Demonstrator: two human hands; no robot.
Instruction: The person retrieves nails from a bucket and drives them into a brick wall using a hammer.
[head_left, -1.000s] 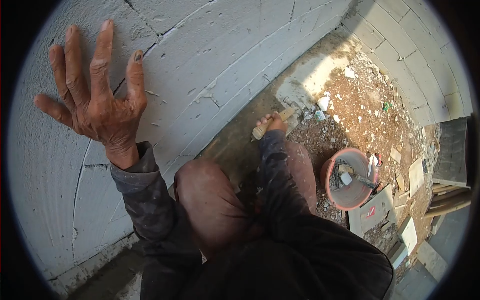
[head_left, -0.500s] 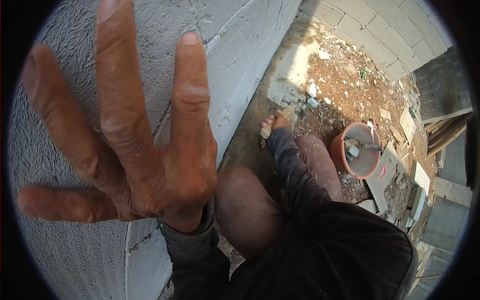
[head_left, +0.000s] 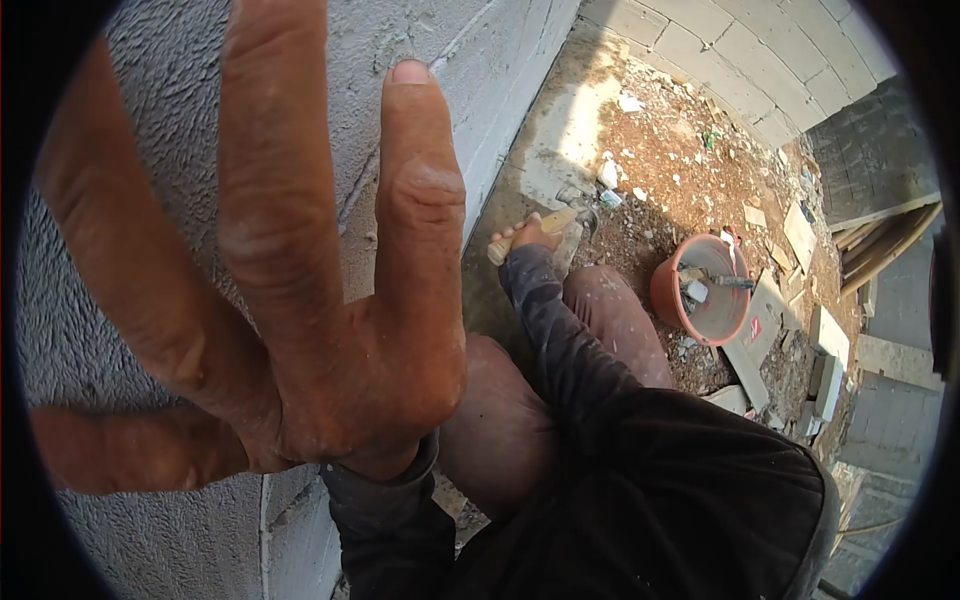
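Observation:
My left hand (head_left: pixel 350 370) fills the left of the view, close to the camera, its back toward me and its fingers spread apart. It is in front of the rough grey wall (head_left: pixel 170 90); whether it touches the wall I cannot tell. Nothing shows in it, and its thumb is hidden. Farther down, low over the floor by the foot of the wall, my right hand (head_left: pixel 537 235) is closed around a pale wooden handle (head_left: pixel 556 219). One end of the handle pokes out past the fingers. What it belongs to is mostly hidden by the hand.
Right of my knees (head_left: pixel 615 315) stands an orange-red bucket (head_left: pixel 665 300) with tools in it. Broken boards (head_left: pixel 760 325) and block pieces (head_left: pixel 828 385) lie beyond it. Rubble covers the soil, and a block wall (head_left: pixel 740 60) closes the far side.
My left hand looks larger and has moved right and slightly down in view. My right hand with the wooden handle has shifted a little left. The whole scene has shifted slightly left.

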